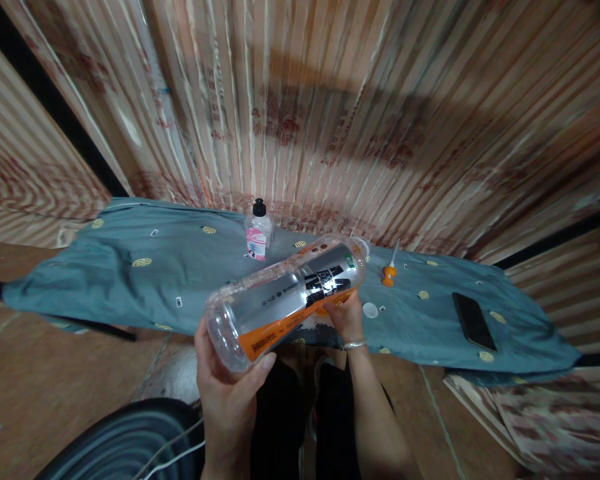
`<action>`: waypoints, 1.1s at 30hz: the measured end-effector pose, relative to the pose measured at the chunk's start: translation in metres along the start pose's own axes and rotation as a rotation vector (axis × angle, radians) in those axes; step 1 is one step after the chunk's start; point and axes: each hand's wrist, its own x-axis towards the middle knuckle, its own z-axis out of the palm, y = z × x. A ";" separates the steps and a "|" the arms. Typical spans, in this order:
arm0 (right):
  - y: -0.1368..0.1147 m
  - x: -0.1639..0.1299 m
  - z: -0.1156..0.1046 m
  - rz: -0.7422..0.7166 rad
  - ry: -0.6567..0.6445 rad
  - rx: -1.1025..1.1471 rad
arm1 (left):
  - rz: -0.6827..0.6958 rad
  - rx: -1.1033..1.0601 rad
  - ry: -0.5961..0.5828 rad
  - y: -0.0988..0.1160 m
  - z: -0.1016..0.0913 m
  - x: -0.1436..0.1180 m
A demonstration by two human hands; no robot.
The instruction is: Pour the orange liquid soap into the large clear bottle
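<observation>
Left hand (227,390) fingers curl under clear bottle (287,297) base; right hand (347,317) fingers grip underside near neck; bottle lies tilted.

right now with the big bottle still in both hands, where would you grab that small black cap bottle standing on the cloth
Take the small bottle around its clear body, just below the black cap. It stands upright on the blue cloth, so a sideways wrap from the near side suits it. The large clear bottle lies across both the left hand and right hand, so one must free up first.
</observation>
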 end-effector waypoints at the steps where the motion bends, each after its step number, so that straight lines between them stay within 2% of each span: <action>1: 0.000 0.000 0.000 0.006 0.004 -0.008 | -0.007 0.010 -0.005 0.001 0.000 0.000; 10: 0.006 0.001 0.000 -0.001 0.010 -0.025 | -0.030 0.034 -0.022 0.001 -0.006 0.001; 16: 0.000 0.000 0.001 0.007 0.000 0.035 | -0.064 0.052 -0.033 0.000 -0.008 -0.001; 33: -0.001 0.000 -0.001 0.039 -0.005 0.026 | -0.046 0.092 -0.057 -0.005 -0.013 0.000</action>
